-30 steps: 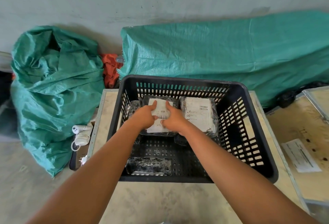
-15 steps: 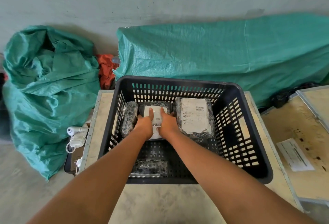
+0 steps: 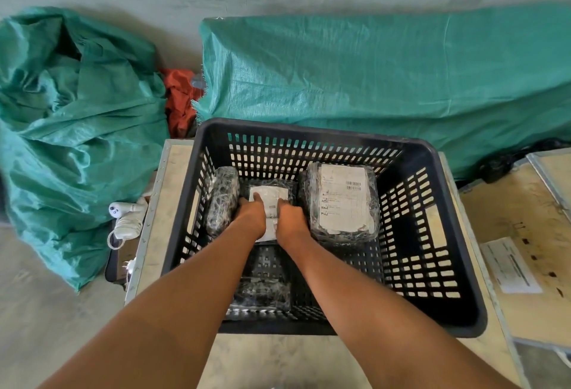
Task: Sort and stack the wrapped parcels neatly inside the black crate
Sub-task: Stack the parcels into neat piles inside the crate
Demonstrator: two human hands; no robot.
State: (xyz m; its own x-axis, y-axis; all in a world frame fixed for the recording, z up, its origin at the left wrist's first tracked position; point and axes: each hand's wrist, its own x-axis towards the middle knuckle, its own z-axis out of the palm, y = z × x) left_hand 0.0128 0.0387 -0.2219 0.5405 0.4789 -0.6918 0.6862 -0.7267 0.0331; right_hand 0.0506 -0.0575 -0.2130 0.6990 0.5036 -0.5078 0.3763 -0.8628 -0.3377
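The black crate (image 3: 457, 265) sits on a pale table. Both my hands reach into it and grip a small wrapped parcel with a white label (image 3: 269, 195) at the far middle of the crate floor; my left hand (image 3: 251, 214) holds its left side, my right hand (image 3: 290, 217) its right side. A dark narrow wrapped parcel (image 3: 223, 197) stands on edge against the left wall. A large wrapped parcel with a barcode label (image 3: 343, 203) lies to the right. Another dark wrapped parcel (image 3: 261, 294) lies near the front wall, partly hidden by my arms.
Green tarp bundles lie at the left (image 3: 71, 129) and behind the crate (image 3: 386, 80), with orange cloth (image 3: 179, 101) between them. A white plug and cable (image 3: 126, 222) lie left of the table. At the right, a wooden board (image 3: 519, 228) carries a paper sheet (image 3: 509, 265).
Both hands have pushed the small labelled parcel down and deeper into the crate, closing more tightly around its sides. The camera view has shifted slightly.
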